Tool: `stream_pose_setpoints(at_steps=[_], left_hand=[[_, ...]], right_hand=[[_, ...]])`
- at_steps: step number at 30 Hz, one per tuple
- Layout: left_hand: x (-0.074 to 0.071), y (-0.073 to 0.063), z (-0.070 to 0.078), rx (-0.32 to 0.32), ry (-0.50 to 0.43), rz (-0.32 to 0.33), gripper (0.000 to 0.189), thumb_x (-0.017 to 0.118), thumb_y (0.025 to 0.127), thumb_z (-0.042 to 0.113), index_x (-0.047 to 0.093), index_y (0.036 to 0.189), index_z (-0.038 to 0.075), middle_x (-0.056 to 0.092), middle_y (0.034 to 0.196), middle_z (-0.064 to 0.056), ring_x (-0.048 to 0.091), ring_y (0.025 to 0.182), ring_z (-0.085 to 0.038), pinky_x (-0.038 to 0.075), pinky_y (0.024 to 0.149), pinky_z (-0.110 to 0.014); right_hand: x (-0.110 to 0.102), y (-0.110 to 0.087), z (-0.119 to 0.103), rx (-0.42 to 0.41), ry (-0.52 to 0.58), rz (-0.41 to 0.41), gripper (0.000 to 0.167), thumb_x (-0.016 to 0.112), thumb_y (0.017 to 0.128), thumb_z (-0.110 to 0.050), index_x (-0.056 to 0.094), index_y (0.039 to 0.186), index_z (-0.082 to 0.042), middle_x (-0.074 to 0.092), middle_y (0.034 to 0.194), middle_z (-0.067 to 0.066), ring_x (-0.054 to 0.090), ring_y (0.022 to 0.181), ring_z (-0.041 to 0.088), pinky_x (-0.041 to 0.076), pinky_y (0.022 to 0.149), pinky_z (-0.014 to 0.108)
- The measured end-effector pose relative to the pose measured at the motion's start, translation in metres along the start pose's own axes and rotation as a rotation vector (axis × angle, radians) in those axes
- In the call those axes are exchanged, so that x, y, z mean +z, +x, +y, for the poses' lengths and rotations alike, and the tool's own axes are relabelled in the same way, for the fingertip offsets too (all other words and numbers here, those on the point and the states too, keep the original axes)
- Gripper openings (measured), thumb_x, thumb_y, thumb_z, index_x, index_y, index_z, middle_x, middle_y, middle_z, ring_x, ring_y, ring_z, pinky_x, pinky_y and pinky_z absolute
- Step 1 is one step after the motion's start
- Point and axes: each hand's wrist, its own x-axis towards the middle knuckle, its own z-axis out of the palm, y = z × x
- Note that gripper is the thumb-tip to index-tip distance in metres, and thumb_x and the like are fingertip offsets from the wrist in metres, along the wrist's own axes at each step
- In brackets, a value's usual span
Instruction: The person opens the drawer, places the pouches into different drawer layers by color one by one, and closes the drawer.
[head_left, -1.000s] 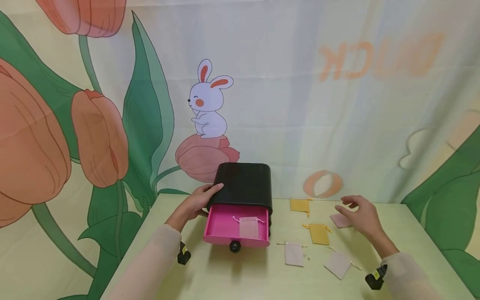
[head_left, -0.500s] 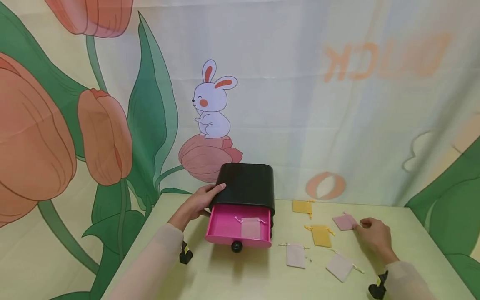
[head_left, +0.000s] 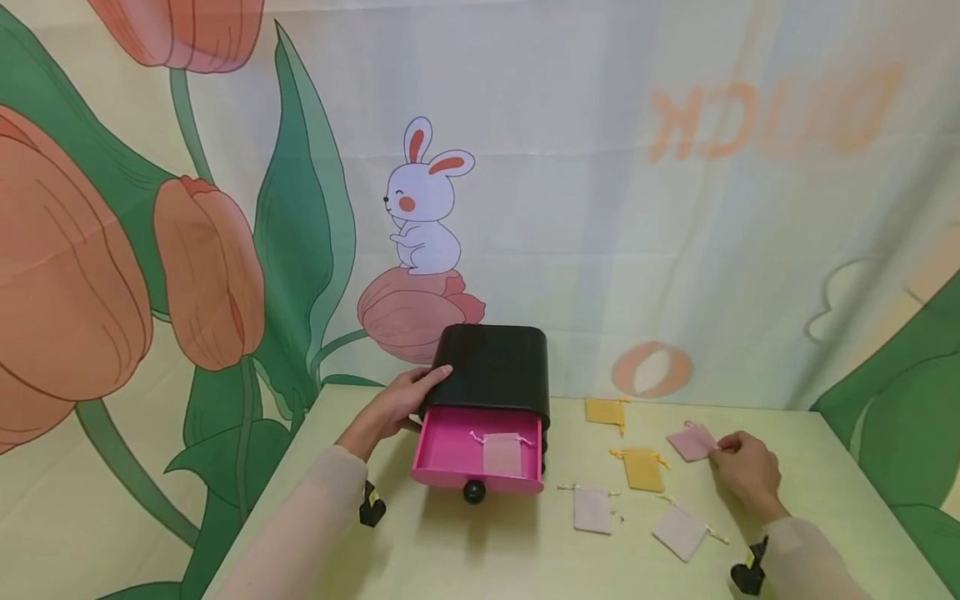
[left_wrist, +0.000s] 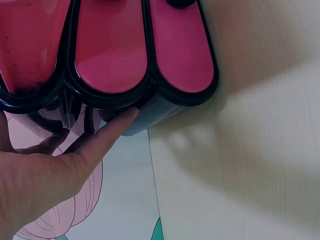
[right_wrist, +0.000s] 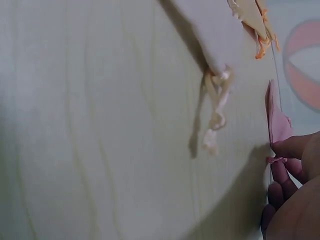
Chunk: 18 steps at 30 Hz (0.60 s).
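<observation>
A black drawer box [head_left: 493,367] stands at the table's back edge with its top pink drawer [head_left: 450,446] pulled out. One pale pink drawstring pouch [head_left: 502,454] lies in that drawer. My left hand [head_left: 401,404] holds the box at its left side, thumb on the top; the left wrist view shows the fingers along the side, near the pink drawer fronts [left_wrist: 112,50]. On the right, my right hand [head_left: 750,471] pinches the string end of a pink drawstring pouch [head_left: 692,442] between thumb and fingers. In the right wrist view, this pouch [right_wrist: 277,117] tilts up.
Two yellow pouches [head_left: 604,411] and two pale pouches [head_left: 592,509] lie on the table [head_left: 525,567] between the box and my right hand. Behind the table hangs a printed curtain [head_left: 555,208] with tulips and a rabbit.
My right hand has come down and toward me, from above the pink pouch to its string end, and now pinches it. The left hand stays on the box.
</observation>
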Motion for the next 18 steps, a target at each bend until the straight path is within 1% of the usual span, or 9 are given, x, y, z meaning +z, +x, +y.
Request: stream_pose_setpoints(at_steps=[3, 5, 7, 9, 12, 15, 18], left_hand=[[-0.001, 0.0, 0.0, -0.001, 0.002, 0.0, 0.101, 0.064, 0.093, 0.072, 0.033, 0.164, 0.007, 0.053, 0.151, -0.024, 0.063, 0.123, -0.041, 0.062, 0.088, -0.058], [-0.001, 0.0, 0.001, -0.003, 0.002, 0.001, 0.1, 0.065, 0.094, 0.072, 0.033, 0.164, 0.007, 0.053, 0.151, -0.024, 0.062, 0.124, -0.042, 0.061, 0.089, -0.058], [-0.001, 0.0, 0.0, -0.008, 0.002, 0.005, 0.099, 0.065, 0.094, 0.072, 0.034, 0.164, 0.008, 0.053, 0.151, -0.024, 0.062, 0.124, -0.042, 0.061, 0.09, -0.059], [-0.001, 0.0, 0.0, -0.009, 0.006, 0.004, 0.099, 0.065, 0.094, 0.071, 0.034, 0.164, 0.008, 0.053, 0.152, -0.024, 0.062, 0.125, -0.042, 0.061, 0.09, -0.059], [-0.001, 0.001, -0.001, -0.01, 0.007, 0.005, 0.099, 0.065, 0.094, 0.072, 0.035, 0.163, 0.008, 0.053, 0.152, -0.024, 0.062, 0.125, -0.042, 0.061, 0.09, -0.059], [0.0, 0.001, -0.001, -0.004, 0.006, 0.004, 0.1, 0.065, 0.093, 0.072, 0.035, 0.163, 0.008, 0.053, 0.152, -0.024, 0.061, 0.126, -0.043, 0.061, 0.09, -0.06], [0.0, 0.001, 0.0, -0.002, 0.005, 0.002, 0.1, 0.065, 0.094, 0.072, 0.034, 0.163, 0.008, 0.052, 0.152, -0.025, 0.061, 0.127, -0.043, 0.06, 0.091, -0.061]], right_hand=[[-0.002, 0.0, -0.002, -0.005, 0.028, -0.001, 0.024, 0.07, 0.098, -0.017, 0.067, 0.108, 0.004, 0.068, 0.096, 0.019, 0.059, 0.088, 0.035, 0.041, 0.07, 0.039], [-0.005, 0.0, -0.005, -0.031, 0.046, 0.002, 0.024, 0.07, 0.099, -0.018, 0.068, 0.109, 0.004, 0.069, 0.096, 0.018, 0.061, 0.086, 0.032, 0.043, 0.067, 0.036], [-0.009, 0.0, -0.013, -0.077, 0.064, 0.002, 0.025, 0.072, 0.1, -0.019, 0.07, 0.109, 0.004, 0.071, 0.096, 0.017, 0.062, 0.083, 0.029, 0.046, 0.064, 0.034], [-0.014, -0.003, -0.024, -0.15, 0.073, 0.007, 0.024, 0.073, 0.1, -0.02, 0.072, 0.108, 0.003, 0.072, 0.094, 0.014, 0.064, 0.081, 0.026, 0.047, 0.062, 0.031], [-0.021, -0.01, -0.051, -0.281, 0.092, 0.015, 0.022, 0.075, 0.1, -0.021, 0.073, 0.106, 0.0, 0.073, 0.094, 0.012, 0.064, 0.082, 0.022, 0.049, 0.062, 0.029], [-0.025, -0.022, -0.084, -0.409, 0.125, 0.035, 0.018, 0.076, 0.1, -0.02, 0.074, 0.104, -0.003, 0.073, 0.094, 0.01, 0.062, 0.085, 0.02, 0.05, 0.066, 0.024], [-0.028, -0.035, -0.118, -0.489, 0.184, 0.029, 0.015, 0.077, 0.099, -0.018, 0.075, 0.104, -0.004, 0.072, 0.093, 0.009, 0.061, 0.085, 0.018, 0.049, 0.069, 0.018]])
